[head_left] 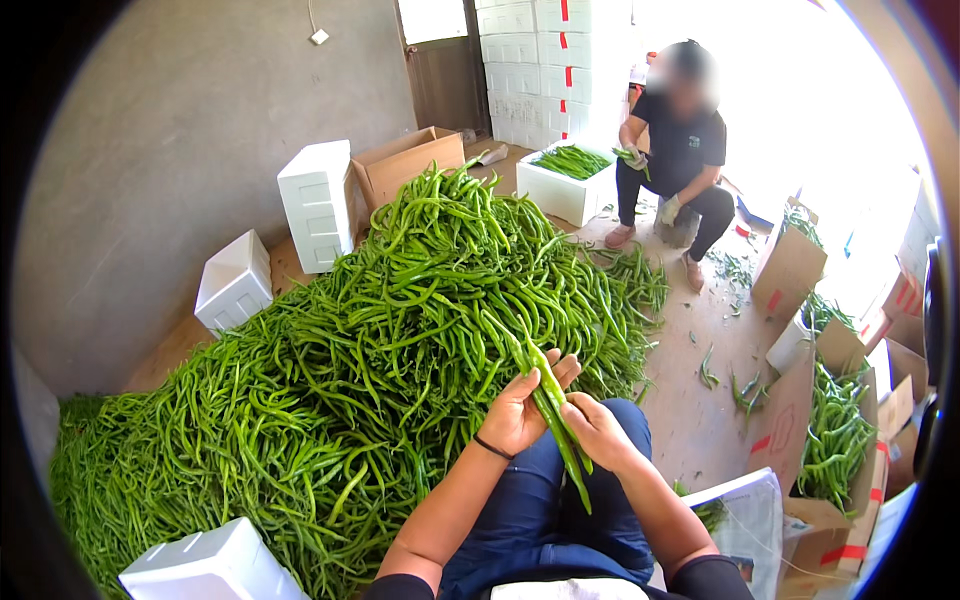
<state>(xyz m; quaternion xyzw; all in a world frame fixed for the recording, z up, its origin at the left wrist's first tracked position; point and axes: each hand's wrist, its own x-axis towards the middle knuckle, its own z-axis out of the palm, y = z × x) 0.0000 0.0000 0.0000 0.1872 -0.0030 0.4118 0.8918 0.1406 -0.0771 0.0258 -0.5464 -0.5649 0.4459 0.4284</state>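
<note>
A few long green chili peppers (549, 392) lie together between my two hands, above my lap. My left hand (513, 414) is closed around their upper part, with the thumb along them. From the other side my right hand (598, 430) grips the same peppers, its fingers bent against them. Their thin lower ends hang below my hands toward my knees. Just beyond and to the left rises a big heap of green chili peppers (400, 330), spread over the floor. Part of each hand's fingers is hidden behind the peppers.
Ahead, a person (685, 140) in gloves squats beside a white foam box (565, 195) of peppers. Cardboard boxes with peppers (835, 430) line the right. White foam boxes (318, 205) stand left of the heap, one (215, 565) at its near edge. Loose peppers (748, 393) lie on the floor.
</note>
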